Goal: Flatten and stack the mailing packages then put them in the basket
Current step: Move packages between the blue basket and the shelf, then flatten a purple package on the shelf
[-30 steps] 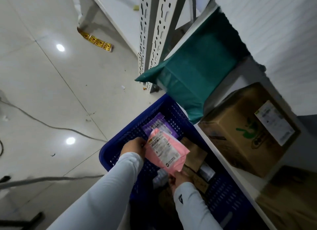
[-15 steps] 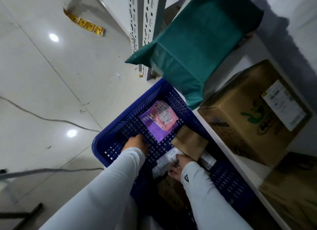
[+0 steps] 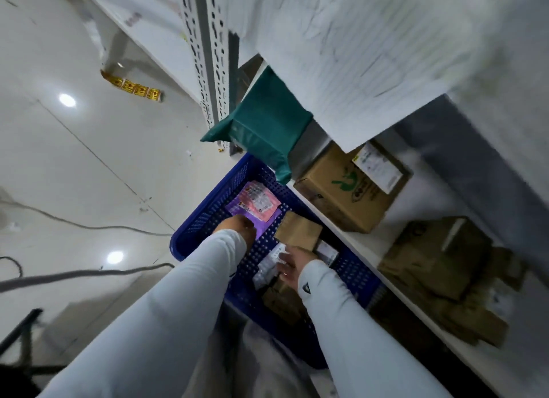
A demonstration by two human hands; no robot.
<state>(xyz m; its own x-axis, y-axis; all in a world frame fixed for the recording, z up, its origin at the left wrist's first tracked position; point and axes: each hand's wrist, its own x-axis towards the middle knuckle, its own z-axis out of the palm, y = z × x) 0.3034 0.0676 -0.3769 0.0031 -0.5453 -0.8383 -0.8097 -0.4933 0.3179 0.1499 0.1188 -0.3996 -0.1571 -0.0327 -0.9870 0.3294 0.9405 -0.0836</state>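
Shelf [image 3: 371, 246] is running along the right, carrying a green mailer [image 3: 264, 130] overhanging its edge, cardboard box [image 3: 350, 190] just beside it.

Blue basket [image 3: 208, 219] is sitting on the floor against the shelf.

Change since a second ago: pink mailer [image 3: 261, 201] is no longer being held up, it's now lying flat on the purple mailer [image 3: 237, 210] at the basket's far end. So that pair looks stacked and binned.

Brown package [image 3: 298, 231] is lying mid-basket, white mailer [image 3: 269, 267] just near of it.

Left hand [image 3: 237, 227] is curling loosely at the purple mailer's near edge; can't tell if it's gripping. Right hand [image 3: 292, 267] is resting fingers-spread on the white mailer, not clamping it. Probably flattening that next.
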